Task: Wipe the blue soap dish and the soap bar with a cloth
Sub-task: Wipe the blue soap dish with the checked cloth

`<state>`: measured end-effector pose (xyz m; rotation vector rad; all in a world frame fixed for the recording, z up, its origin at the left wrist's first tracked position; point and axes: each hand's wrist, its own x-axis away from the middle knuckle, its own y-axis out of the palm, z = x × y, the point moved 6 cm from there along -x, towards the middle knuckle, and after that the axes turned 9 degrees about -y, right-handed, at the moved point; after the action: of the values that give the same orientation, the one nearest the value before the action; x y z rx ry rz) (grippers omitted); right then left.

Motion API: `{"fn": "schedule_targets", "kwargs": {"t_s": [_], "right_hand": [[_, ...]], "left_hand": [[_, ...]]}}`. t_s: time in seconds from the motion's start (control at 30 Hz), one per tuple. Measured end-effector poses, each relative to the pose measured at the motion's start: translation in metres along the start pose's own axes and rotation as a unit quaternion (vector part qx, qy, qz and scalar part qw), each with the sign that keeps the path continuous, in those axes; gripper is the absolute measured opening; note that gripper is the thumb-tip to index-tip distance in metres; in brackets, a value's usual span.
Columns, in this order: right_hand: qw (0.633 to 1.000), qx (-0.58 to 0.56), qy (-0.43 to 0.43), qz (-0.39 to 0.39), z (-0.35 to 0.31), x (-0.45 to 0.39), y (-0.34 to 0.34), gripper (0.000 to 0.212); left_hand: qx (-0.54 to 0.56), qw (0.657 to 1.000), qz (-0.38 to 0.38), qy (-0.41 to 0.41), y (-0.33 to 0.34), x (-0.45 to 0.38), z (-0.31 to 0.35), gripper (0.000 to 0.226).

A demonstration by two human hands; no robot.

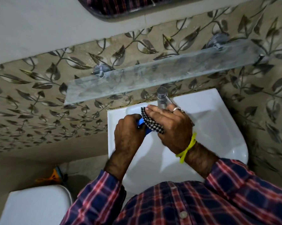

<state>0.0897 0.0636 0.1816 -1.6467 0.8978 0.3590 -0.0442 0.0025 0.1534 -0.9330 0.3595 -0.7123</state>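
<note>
Over the white sink (218,127) my left hand (129,133) grips the blue soap dish (141,123), of which only a small blue edge shows between the hands. My right hand (171,125) holds a black-and-white checked cloth (150,121) against the dish, fingers laid over the cloth. The soap bar is not visible; the hands and cloth hide the inside of the dish.
A chrome tap (162,96) stands at the sink's back edge, just beyond my right fingers. A glass shelf (153,75) juts from the leaf-patterned wall above it. A white toilet lid (34,207) sits at lower left, with an orange object (53,175) on the floor.
</note>
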Motion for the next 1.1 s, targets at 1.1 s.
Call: {"fn": "schedule_targets", "kwargs": {"t_s": [1.1], "right_hand": [[0.998,-0.037,0.044,-0.029,-0.011,-0.007,-0.001,0.055]], "left_hand": [[0.346,0.938,0.03,0.017,-0.006,0.006,-0.011,0.009]]}}
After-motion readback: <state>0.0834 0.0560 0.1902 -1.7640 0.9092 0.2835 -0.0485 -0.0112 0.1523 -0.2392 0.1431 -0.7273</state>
